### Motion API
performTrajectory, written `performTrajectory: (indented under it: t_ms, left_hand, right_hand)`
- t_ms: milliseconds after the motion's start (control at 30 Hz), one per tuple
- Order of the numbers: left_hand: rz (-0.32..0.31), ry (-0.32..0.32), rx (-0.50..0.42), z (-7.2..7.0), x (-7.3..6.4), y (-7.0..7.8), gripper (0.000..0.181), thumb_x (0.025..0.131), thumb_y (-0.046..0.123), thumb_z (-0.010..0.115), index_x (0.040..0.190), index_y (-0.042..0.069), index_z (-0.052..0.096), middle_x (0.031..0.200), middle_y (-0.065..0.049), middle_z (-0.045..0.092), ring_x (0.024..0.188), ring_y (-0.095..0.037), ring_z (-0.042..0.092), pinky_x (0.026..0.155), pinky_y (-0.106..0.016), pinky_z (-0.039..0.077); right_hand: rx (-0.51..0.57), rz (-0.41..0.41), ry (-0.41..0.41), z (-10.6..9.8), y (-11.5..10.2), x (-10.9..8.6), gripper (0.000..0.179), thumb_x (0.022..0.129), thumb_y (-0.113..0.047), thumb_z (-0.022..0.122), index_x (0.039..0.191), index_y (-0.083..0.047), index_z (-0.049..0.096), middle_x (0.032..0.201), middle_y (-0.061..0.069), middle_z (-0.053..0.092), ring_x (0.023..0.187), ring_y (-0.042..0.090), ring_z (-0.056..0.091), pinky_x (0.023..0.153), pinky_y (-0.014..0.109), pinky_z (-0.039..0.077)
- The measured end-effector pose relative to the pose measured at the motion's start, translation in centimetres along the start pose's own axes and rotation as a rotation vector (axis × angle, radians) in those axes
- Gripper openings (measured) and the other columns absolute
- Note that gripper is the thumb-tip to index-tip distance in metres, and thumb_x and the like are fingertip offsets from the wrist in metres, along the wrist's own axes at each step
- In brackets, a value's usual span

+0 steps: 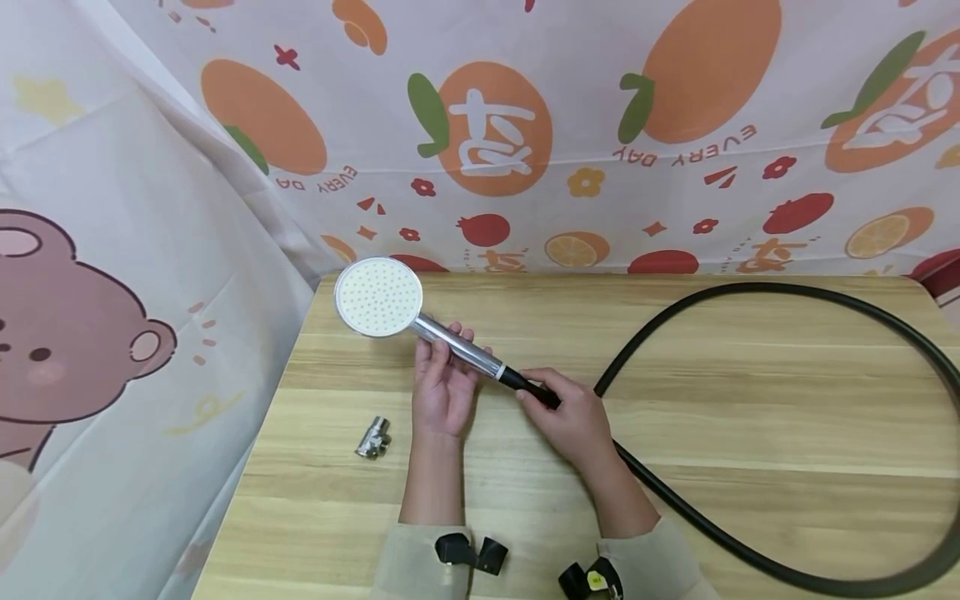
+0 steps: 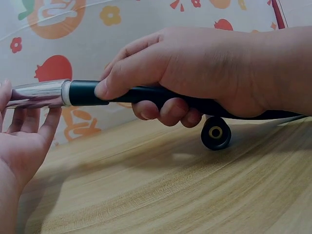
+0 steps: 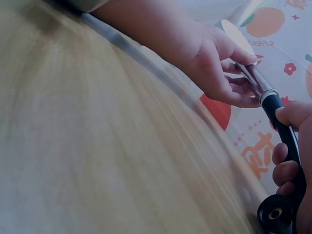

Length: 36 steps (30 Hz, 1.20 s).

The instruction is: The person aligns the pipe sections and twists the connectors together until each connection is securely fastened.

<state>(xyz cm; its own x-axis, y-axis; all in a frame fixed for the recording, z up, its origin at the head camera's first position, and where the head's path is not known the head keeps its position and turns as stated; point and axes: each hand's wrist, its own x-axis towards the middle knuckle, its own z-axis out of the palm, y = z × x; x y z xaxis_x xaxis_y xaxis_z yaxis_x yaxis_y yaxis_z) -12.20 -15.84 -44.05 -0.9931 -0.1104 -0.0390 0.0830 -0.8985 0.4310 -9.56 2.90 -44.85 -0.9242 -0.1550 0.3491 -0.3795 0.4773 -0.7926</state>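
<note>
A hand shower [image 1: 378, 297] with a round white spray face and a chrome handle [image 1: 474, 354] is held above the table. My left hand [image 1: 442, 400] holds that handle, palm up, with the thumb on one side and the fingers beneath. My right hand [image 1: 573, 421] grips the black hose [image 2: 126, 93] just behind its connector [image 2: 87, 92], which meets the handle's end. In the left wrist view, the hose's other end fitting [image 2: 216, 132], black with a brass-coloured centre, shows below the right hand. A small chrome valve [image 1: 372, 438] lies on the table left of my left forearm.
The rest of the hose [image 1: 780, 287] makes a wide loop over the right side of the wooden table [image 1: 315, 500]. Behind the table hangs a fruit-printed cloth [image 1: 585, 92]. Another cloth [image 1: 225, 275] with a bear print hangs at the left.
</note>
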Motion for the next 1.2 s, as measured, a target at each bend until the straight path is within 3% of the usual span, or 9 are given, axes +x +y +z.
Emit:
performTrajectory:
  t_ms: [233, 367, 600, 833, 1200]
  left_hand:
    - [0.008, -0.04, 0.009, -0.11, -0.03, -0.14, 0.043, 0.098, 0.003, 0.053, 0.135, 0.026, 0.051, 0.112, -0.005, 0.069, 0.105, -0.021, 0.067, 0.096, -0.05, 0.053]
    - [0.014, -0.072, 0.05, 0.03, -0.08, -0.29, 0.052, 0.094, -0.005, 0.056, 0.136, 0.024, 0.05, 0.113, -0.004, 0.07, 0.106, -0.02, 0.068, 0.097, -0.051, 0.052]
    - [0.009, -0.036, 0.093, 0.11, 0.0, -0.64, 0.057, 0.094, -0.008, 0.053, 0.141, 0.024, 0.046, 0.113, -0.003, 0.07, 0.107, -0.02, 0.067, 0.097, -0.05, 0.052]
    - [0.003, -0.007, 0.072, 0.19, 0.09, -0.68, 0.068, 0.092, -0.008, 0.057, 0.149, 0.021, 0.033, 0.113, -0.004, 0.069, 0.107, -0.021, 0.066, 0.096, -0.051, 0.053]
    - [-0.003, 0.003, 0.088, 0.17, 0.13, -0.66, 0.07, 0.092, -0.005, 0.059, 0.15, 0.02, 0.03, 0.112, -0.003, 0.069, 0.106, -0.02, 0.066, 0.095, -0.05, 0.054]
  right_hand:
    - [-0.152, -0.079, 0.04, 0.53, 0.31, -0.09, 0.032, 0.083, -0.034, 0.08, 0.111, -0.021, 0.071, 0.073, -0.008, 0.066, 0.053, 0.003, 0.044, 0.048, 0.019, 0.039]
    - [-0.195, -0.056, 0.075, 0.56, 0.3, -0.15, 0.033, 0.08, -0.033, 0.082, 0.107, -0.019, 0.071, 0.079, -0.003, 0.071, 0.053, 0.003, 0.045, 0.047, 0.019, 0.039]
    - [-0.201, 0.001, 0.085, 0.46, 0.34, -0.14, 0.03, 0.081, -0.033, 0.082, 0.102, -0.017, 0.068, 0.07, -0.005, 0.064, 0.049, 0.004, 0.039, 0.043, 0.021, 0.032]
    - [-0.191, 0.027, 0.087, 0.44, 0.32, -0.07, 0.026, 0.082, -0.034, 0.08, 0.101, -0.019, 0.07, 0.078, -0.003, 0.07, 0.052, 0.004, 0.043, 0.046, 0.021, 0.036]
    - [-0.162, 0.024, 0.08, 0.37, 0.41, 0.01, 0.025, 0.082, -0.034, 0.08, 0.101, -0.019, 0.072, 0.086, -0.001, 0.073, 0.054, 0.005, 0.045, 0.048, 0.021, 0.038]
